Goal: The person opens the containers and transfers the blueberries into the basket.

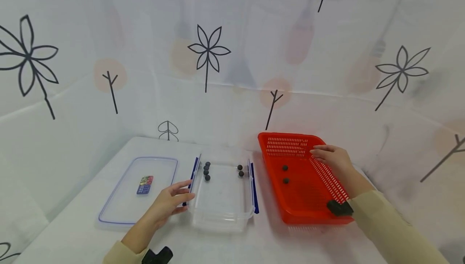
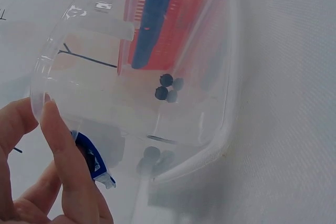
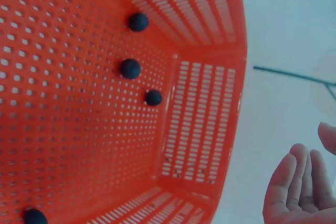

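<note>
A clear plastic box [image 1: 219, 199] with blue side clips stands on the white table, several small dark balls [image 1: 207, 178] along its left side and two more near its right side. My left hand [image 1: 170, 200] pinches the box's left rim between thumb and fingers; in the left wrist view the fingers [image 2: 68, 161] lie at the rim beside a blue clip [image 2: 93, 158]. Over the right wall of a red perforated basket [image 1: 287, 215] is my right hand [image 1: 334, 160], fingers extended and holding nothing. Several dark balls [image 3: 130, 68] lie on the basket floor.
A clear lid [image 1: 123, 199] with a blue edge and a colourful label [image 1: 145, 185] lies flat left of the box. Behind the table [image 1: 80, 203] hangs a white cloth [image 1: 145, 54] printed with flowers and twigs.
</note>
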Motion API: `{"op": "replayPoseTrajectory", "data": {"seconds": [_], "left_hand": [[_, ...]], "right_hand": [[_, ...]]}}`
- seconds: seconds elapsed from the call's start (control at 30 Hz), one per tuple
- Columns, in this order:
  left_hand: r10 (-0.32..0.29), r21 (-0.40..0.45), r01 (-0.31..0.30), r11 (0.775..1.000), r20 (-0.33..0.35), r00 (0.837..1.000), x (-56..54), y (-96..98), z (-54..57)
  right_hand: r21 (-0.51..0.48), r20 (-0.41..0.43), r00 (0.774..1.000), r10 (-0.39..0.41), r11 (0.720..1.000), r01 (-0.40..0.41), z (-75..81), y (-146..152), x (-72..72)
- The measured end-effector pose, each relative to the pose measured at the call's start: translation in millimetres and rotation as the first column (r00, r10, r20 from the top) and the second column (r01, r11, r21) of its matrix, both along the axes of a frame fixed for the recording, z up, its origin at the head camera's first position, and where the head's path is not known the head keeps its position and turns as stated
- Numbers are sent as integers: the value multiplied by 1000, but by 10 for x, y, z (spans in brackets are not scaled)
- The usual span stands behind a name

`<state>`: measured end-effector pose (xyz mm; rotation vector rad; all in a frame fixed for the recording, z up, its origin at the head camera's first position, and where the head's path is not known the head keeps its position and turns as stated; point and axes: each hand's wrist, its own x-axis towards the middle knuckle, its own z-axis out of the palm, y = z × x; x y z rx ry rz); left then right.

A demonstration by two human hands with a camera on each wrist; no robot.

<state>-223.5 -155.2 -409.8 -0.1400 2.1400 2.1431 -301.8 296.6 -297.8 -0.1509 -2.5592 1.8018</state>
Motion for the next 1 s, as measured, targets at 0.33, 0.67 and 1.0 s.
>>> {"op": "replayPoseTrajectory", "data": {"seconds": [0.33, 0.67, 1.0], "left_hand": [[3, -4, -3, 1000, 3, 1000, 3, 21, -4], [3, -17, -3, 1000, 3, 1000, 21, 5, -9], [3, -31, -3, 1000, 6, 1000, 24, 10, 23]], "right_hand": [[24, -37, 994, 104, 994, -103, 18, -132, 288], [11, -12, 996, 89, 996, -89, 17, -399, 570], [-87, -68, 994, 91, 992, -96, -3, -692, 713]]}}
